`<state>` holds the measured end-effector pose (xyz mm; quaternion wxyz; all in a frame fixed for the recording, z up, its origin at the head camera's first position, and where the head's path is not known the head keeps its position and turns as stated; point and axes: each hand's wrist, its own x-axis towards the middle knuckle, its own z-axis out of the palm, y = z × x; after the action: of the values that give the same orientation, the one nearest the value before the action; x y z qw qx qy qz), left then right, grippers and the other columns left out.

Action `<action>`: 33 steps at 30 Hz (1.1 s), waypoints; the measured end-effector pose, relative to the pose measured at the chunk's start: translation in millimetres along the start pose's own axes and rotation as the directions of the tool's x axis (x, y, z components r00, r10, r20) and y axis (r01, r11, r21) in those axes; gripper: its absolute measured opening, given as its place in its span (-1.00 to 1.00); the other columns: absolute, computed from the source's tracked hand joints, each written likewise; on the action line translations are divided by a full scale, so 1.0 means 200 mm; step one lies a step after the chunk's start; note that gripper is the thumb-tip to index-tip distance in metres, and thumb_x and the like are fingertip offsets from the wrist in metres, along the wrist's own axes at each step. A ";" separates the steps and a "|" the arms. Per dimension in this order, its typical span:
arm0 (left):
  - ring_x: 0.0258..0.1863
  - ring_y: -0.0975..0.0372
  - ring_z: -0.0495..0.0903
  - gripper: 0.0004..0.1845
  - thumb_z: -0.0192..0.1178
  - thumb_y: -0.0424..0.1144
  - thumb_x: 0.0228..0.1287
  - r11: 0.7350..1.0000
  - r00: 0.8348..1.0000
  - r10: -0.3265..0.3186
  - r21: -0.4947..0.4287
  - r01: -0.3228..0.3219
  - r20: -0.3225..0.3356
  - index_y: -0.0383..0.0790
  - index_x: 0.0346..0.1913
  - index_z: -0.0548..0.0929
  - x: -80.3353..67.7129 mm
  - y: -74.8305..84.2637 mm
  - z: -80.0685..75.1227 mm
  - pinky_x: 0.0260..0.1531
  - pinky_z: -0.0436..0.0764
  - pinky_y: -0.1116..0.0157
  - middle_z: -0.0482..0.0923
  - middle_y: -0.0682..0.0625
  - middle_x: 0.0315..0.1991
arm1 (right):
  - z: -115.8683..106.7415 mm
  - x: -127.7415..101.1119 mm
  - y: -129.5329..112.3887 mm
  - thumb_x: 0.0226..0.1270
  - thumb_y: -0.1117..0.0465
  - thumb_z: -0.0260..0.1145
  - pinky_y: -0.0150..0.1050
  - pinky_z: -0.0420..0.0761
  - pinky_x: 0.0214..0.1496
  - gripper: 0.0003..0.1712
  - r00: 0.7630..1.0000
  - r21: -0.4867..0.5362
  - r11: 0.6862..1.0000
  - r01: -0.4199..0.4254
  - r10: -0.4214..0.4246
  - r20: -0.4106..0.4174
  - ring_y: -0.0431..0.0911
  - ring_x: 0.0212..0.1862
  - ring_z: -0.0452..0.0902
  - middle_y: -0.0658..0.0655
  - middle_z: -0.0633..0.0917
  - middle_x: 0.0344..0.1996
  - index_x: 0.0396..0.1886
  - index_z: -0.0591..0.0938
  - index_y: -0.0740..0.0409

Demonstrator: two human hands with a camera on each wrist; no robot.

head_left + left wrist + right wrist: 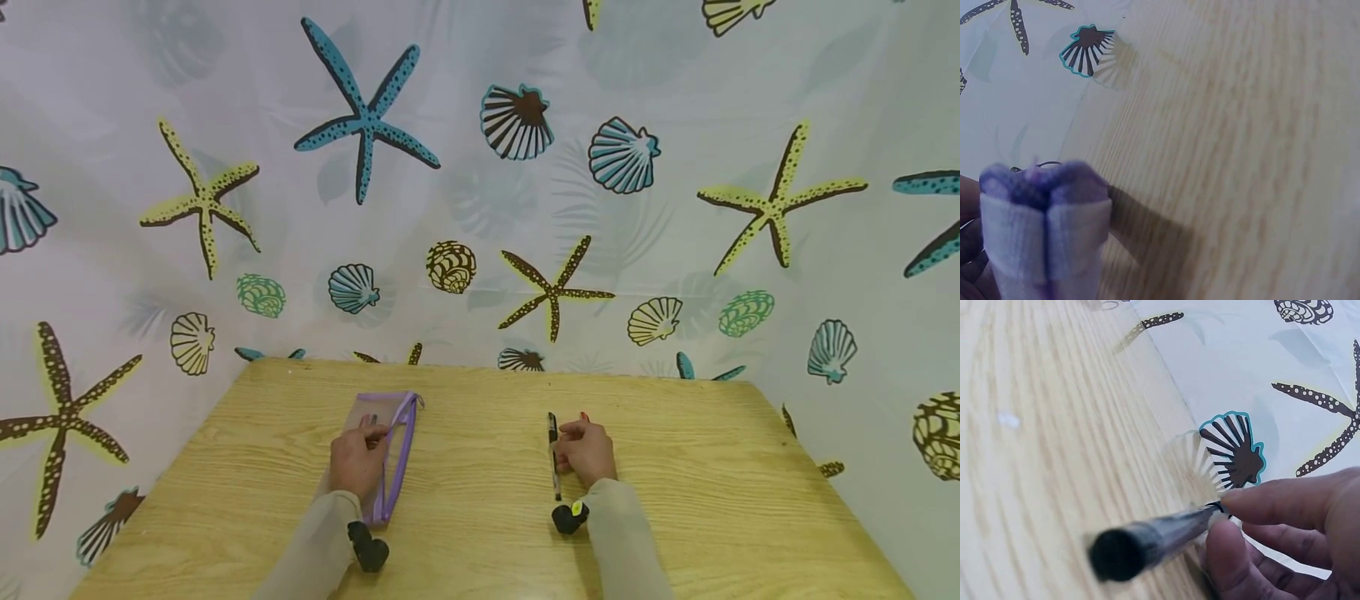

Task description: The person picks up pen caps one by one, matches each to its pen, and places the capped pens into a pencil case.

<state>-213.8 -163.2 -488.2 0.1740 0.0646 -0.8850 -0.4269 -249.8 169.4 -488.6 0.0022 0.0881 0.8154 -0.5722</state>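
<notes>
On the wooden counter (pixel 675 500), the left hand (pixel 357 461) rests on a purple-trimmed mesh pencil pouch (pixel 393 450), fingers curled around its zipper edge. Nothing inside the pouch can be made out. At about three o'clock from it, well apart, the right hand (pixel 587 451) pinches a black pen (pixel 553 454) between thumb and fingers, the pen pointing toward twelve o'clock, low over the counter.

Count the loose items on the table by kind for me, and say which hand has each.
Pencil pouches: 1, purple mesh pouch, held by the left hand.
Pens: 1, black pen, pinched by the right hand.
Total: 2
</notes>
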 end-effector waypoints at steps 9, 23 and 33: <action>-0.34 0.10 0.66 -0.82 0.22 -0.45 0.19 1.000 1.000 -0.007 -0.002 0.007 -0.004 -0.38 -0.17 0.74 0.00 0.00 0.00 -0.35 0.62 0.18 0.69 -0.14 -0.36 | 0.02 0.02 -0.01 0.17 0.45 0.32 -0.22 0.61 -0.57 -0.75 0.999 -0.102 0.995 -0.019 0.022 0.025 -0.12 -0.63 0.56 0.25 0.64 -0.49 -0.14 0.56 0.45; -0.34 0.08 0.66 -0.82 0.21 -0.45 0.19 1.000 1.000 -0.002 -0.003 0.002 -0.008 -0.39 -0.17 0.74 -0.01 -0.01 0.00 -0.35 0.62 0.17 0.69 -0.15 -0.35 | 0.03 0.01 -0.04 0.16 0.33 0.36 -0.26 0.56 -0.59 -0.84 1.000 -0.292 0.956 0.004 0.005 0.031 -0.15 -0.72 0.51 0.15 0.66 -0.58 -0.30 0.66 0.35; -0.33 0.10 0.65 -0.82 0.21 -0.45 0.21 1.000 1.000 -0.025 0.001 0.025 -0.001 -0.38 -0.16 0.74 -0.01 0.00 0.00 -0.35 0.62 0.16 0.69 -0.15 -0.34 | 0.03 0.02 -0.01 0.17 0.26 0.35 -0.27 0.48 -0.66 -0.83 0.999 -0.297 0.955 0.027 -0.020 0.026 -0.16 -0.76 0.46 0.12 0.66 -0.57 -0.34 0.70 0.31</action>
<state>-211.8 -163.2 -488.3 0.1691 0.0759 -0.8844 -0.4284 -254.2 164.0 -488.3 0.0179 0.0706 0.8930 -0.4440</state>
